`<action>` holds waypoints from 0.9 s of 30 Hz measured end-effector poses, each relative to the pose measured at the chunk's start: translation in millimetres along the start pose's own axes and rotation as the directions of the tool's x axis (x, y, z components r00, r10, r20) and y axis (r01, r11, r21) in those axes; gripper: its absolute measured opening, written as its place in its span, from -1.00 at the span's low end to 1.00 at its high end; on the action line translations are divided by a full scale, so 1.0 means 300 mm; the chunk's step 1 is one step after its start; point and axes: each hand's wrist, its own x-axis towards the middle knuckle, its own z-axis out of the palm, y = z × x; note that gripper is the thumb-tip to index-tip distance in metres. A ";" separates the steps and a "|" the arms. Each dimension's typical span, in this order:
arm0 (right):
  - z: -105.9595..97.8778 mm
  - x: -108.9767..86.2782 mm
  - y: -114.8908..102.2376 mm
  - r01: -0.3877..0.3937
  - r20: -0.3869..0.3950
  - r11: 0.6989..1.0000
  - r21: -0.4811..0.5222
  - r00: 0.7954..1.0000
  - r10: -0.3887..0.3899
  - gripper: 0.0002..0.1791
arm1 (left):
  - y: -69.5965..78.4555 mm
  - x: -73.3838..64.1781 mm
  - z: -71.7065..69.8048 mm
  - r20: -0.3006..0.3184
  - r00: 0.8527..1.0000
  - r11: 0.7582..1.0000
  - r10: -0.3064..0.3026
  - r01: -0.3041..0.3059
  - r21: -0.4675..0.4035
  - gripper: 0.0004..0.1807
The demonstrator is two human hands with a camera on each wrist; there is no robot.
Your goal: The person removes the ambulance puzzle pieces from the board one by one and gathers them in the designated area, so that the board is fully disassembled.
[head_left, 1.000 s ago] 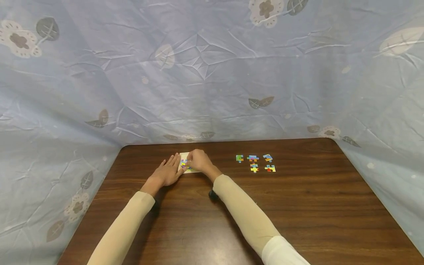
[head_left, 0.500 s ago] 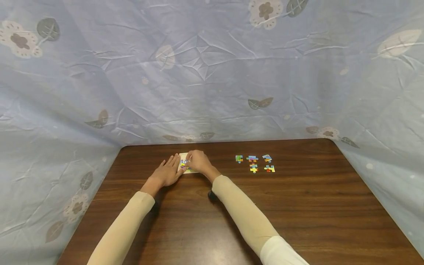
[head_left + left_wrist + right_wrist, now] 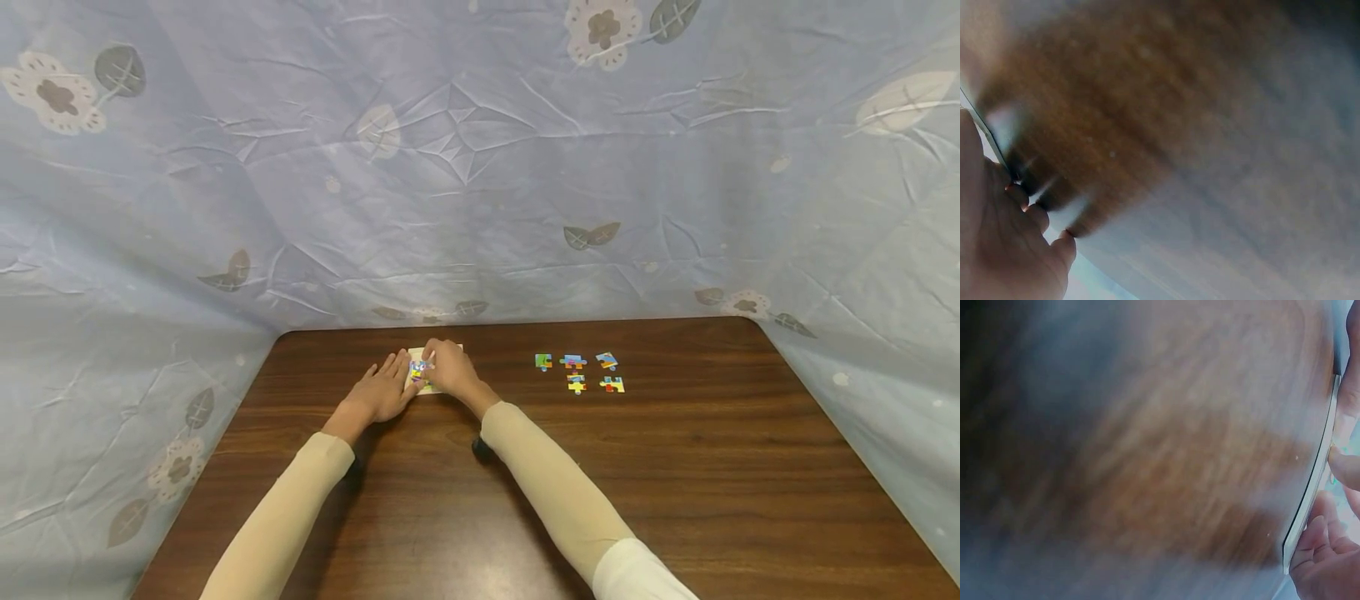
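A small pale puzzle board [image 3: 416,354] lies flat near the table's back edge, with colourful puzzle pieces [image 3: 417,372] on its left part. My left hand [image 3: 381,390] rests along the board's left side, fingers stretched out and thumb reaching to its front left corner. Over the board's right part, my right hand [image 3: 452,371] pinches a puzzle piece that the fingers mostly hide. In the right wrist view, the board's edge [image 3: 1311,487] runs beside the curled fingers [image 3: 1319,534]. The left wrist view catches the left hand [image 3: 1013,250] next to the board edge [image 3: 990,139].
Several loose puzzle pieces lie to the right in two rows, among them a green one [image 3: 543,361], a blue one [image 3: 573,362] and a yellow one [image 3: 612,384]. The brown wooden table [image 3: 675,467] ends at a floral curtain [image 3: 495,208] along the back and sides.
Both hands stay at the board. The right hand's fingers shift only slightly over the pieces, and the loose pieces keep their places.
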 end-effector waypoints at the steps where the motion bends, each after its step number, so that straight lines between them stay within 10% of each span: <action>1: 0.001 -0.001 -0.001 0.000 -0.002 1.000 0.006 1.000 0.000 -0.73 | -0.001 0.000 0.000 0.002 1.000 1.000 0.000 0.000 0.003 -0.14; 27: -0.014 -0.010 0.007 0.046 -0.087 0.993 0.106 0.995 -0.036 -0.89 | 0.011 -0.008 -0.024 0.039 0.999 1.000 -0.006 0.006 -0.008 -0.15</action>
